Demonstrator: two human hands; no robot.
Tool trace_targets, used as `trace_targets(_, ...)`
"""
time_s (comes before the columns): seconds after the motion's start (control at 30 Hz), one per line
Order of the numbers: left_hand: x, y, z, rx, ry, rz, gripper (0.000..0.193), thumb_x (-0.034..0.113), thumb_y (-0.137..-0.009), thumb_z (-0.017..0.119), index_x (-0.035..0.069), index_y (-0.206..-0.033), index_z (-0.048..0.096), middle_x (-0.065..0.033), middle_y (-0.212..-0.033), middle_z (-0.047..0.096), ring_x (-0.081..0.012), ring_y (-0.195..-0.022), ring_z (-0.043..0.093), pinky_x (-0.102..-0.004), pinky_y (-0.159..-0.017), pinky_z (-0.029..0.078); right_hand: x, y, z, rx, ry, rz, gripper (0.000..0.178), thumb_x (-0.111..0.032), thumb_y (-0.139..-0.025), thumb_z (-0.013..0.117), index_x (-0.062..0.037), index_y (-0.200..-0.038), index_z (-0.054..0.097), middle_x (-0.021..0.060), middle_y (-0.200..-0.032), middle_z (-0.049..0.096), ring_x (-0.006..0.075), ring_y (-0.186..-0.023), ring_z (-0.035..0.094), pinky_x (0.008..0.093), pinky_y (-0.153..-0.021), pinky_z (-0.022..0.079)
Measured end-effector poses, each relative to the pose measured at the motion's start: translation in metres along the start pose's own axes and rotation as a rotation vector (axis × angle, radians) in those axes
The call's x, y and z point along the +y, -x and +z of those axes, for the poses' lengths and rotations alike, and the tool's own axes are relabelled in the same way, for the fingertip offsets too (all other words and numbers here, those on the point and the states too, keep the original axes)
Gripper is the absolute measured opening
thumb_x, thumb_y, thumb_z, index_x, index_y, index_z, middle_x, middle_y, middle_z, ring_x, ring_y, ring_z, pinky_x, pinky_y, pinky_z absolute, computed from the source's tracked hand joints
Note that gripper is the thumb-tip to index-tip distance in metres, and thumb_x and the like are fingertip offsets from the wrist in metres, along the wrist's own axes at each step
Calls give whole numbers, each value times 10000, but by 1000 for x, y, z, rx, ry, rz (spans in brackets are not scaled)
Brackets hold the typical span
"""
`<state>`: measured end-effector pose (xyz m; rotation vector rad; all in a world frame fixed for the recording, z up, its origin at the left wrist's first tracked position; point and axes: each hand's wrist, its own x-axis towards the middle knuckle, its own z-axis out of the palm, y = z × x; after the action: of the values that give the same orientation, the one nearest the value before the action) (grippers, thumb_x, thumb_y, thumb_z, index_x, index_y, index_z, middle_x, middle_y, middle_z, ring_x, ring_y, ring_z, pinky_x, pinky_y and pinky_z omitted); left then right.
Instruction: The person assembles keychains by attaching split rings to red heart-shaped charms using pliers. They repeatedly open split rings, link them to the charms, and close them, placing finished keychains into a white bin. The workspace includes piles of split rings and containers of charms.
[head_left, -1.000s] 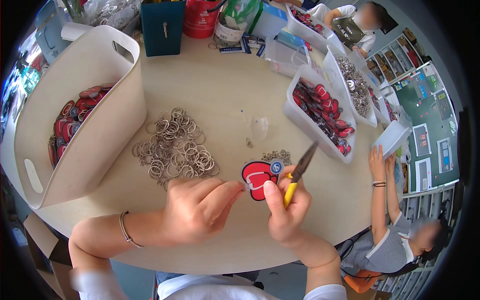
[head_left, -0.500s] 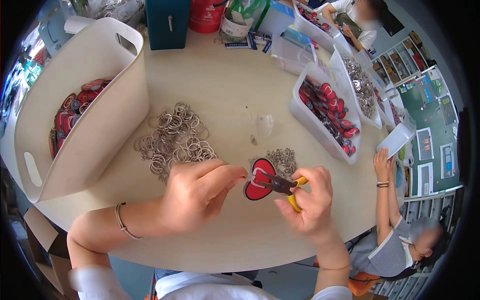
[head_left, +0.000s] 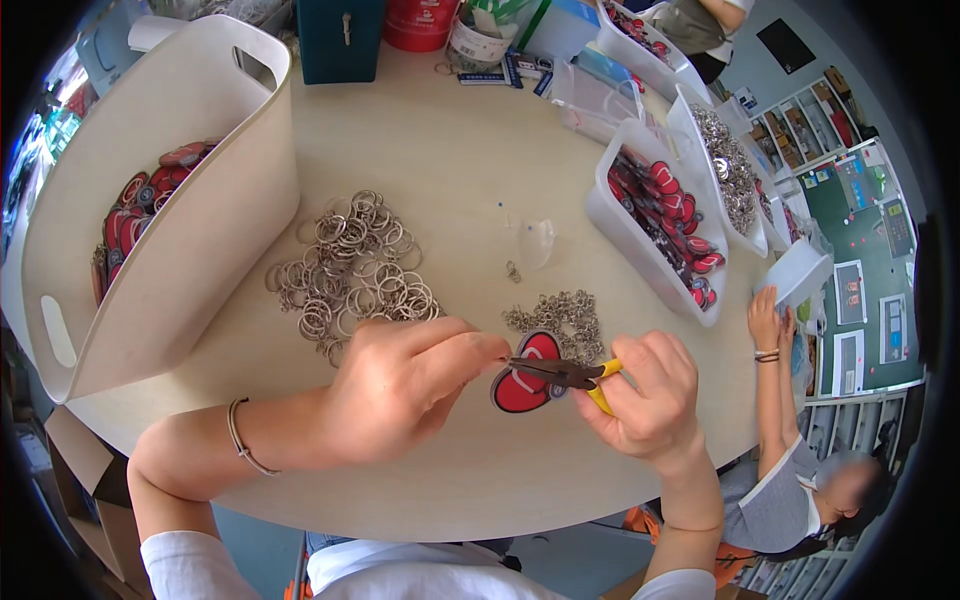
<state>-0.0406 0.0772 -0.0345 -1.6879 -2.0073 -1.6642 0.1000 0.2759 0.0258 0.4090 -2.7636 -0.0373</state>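
Red charm (head_left: 518,394) raised over the worktop (head_left: 420,503), toward its near edge, tilted beneath my long-nose pliers (head_left: 560,373). Left hand (head_left: 405,385): thumb and forefinger pinched together, seemingly on the charm's edge — exact hold too small to make out. Right hand (head_left: 652,400) wrapped round the yellow handles, plier tips right at my left fingertips. Done well, I judge: steady pinch, tips square, gentle squeeze — skin clear of the metal. Small links (head_left: 567,322) piled just beyond the charm; split rings (head_left: 375,245) between it and the cream bin (head_left: 225,220) along the worktop's left edge.
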Motion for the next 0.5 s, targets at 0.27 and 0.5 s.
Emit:
trace_targets(0.27, 9, -6, 3, -14, 83, -131, 155, -23, -754, 683, -11, -901, 632, -61, -687, 584, -146, -495, 520, -273, -404, 391, -11, 6, -6, -15, 138, 27, 274, -188, -552, 764, -68, -611, 525, 71, -783, 535, 202, -570, 426, 313, -457, 336)
trace_targets(0.5, 4, -1, 3, 94, 5, 34, 259, -30, -696, 711, -16, -951, 671, -58, -640, 588, -113, -433, 497, -245, -371, 356, -28, 4, -14, -53, 156, 85, 281, -199, -578, 778, -70, -625, 532, 76, -806, 527, 209, -584, 435, 313, -456, 328)
